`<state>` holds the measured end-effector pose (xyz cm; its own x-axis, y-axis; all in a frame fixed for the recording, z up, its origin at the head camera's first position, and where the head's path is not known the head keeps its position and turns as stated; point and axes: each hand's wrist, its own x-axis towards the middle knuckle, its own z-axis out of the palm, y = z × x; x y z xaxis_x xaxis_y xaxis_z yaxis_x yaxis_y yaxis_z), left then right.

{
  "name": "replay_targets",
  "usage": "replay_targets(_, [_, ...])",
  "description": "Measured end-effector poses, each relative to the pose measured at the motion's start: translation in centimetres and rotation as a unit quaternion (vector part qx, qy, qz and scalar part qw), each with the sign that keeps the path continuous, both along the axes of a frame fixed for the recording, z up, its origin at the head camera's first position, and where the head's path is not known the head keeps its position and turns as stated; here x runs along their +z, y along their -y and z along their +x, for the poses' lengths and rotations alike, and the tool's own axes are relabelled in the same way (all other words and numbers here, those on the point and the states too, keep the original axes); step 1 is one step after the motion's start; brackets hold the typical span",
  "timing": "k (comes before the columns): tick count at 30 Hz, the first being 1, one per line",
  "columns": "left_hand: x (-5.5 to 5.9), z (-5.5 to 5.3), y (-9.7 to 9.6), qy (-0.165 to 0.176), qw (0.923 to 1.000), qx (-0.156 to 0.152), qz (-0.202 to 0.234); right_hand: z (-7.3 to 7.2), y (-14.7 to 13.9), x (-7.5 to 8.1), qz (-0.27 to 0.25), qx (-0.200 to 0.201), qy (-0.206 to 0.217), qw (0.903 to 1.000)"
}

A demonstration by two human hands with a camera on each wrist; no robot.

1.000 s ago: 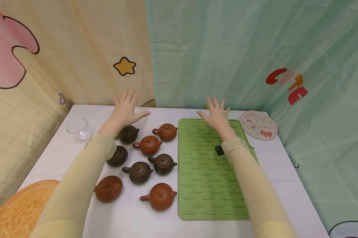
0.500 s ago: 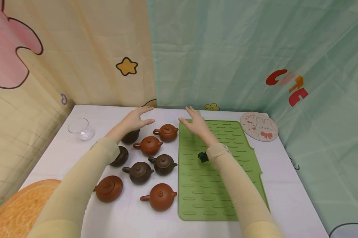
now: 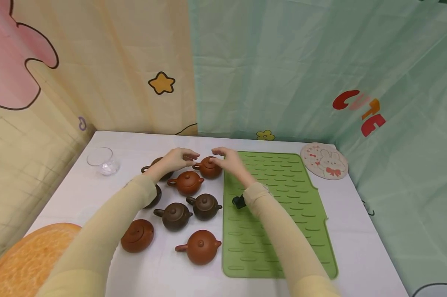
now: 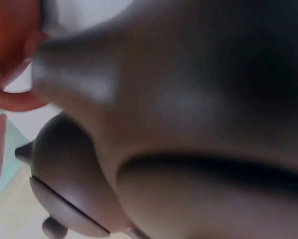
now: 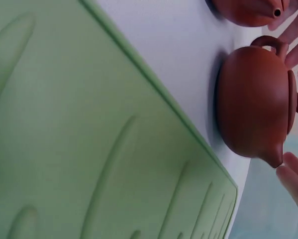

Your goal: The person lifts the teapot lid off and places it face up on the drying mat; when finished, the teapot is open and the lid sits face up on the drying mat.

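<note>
A reddish-brown clay teapot (image 3: 211, 169) stands at the back of the white table, handle left and spout right. My left hand (image 3: 177, 159) reaches in by its handle, fingers loosely bent. My right hand (image 3: 228, 161) comes in from the other side; in the right wrist view its fingertips (image 5: 295, 175) are right at the spout of the teapot (image 5: 255, 102). Neither hand grips it. Just in front stands a second reddish-brown teapot (image 3: 187, 183). A dark brown teapot (image 3: 158, 163) is partly hidden behind my left hand. Another dark teapot (image 4: 188, 99) fills the left wrist view.
Several more teapots, dark ones (image 3: 174, 216) and reddish ones (image 3: 201, 247), stand nearer on the left half. A green ridged mat (image 3: 283, 165) lies right of them. A clear glass (image 3: 99, 157) stands far left, a rabbit-print round mat (image 3: 324, 161) far right, an orange round (image 3: 34, 260) near left.
Both hands, spread wide toward the curtain a second ago, have come down and inward to either side of the back reddish teapot. The teapots have not moved.
</note>
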<state>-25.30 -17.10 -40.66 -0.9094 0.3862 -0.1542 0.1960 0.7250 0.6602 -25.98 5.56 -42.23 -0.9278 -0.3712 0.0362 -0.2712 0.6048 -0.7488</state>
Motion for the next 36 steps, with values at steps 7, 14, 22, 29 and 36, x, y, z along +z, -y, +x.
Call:
replay_targets(7, [-0.7, 0.0, -1.5, 0.007, 0.9998, 0.001, -0.017, 0.1, 1.4, -0.6, 0.052, -0.01, 0.0, 0.9986])
replay_targets(14, [-1.2, -0.3, -2.1, 0.019, 0.9984, 0.045, -0.029, 0.3, 2.0, -0.7, 0.056, -0.037, -0.014, 0.9976])
replay_targets(22, [-0.8, -0.5, -1.7, 0.015, 0.9981, 0.044, -0.039, 0.3, 2.3, -0.9, 0.048, -0.026, -0.043, 0.9975])
replay_targets(29, [-0.8, -0.5, -2.0, 0.018, 0.9983, 0.037, -0.042, 0.2, 0.1, -0.3, -0.091, -0.093, 0.033, 0.9909])
replay_targets(36, [-0.6, -0.4, -2.4, 0.018, 0.9984, 0.035, -0.041, 0.1, -5.3, 0.3, -0.332, -0.172, 0.199, 0.9057])
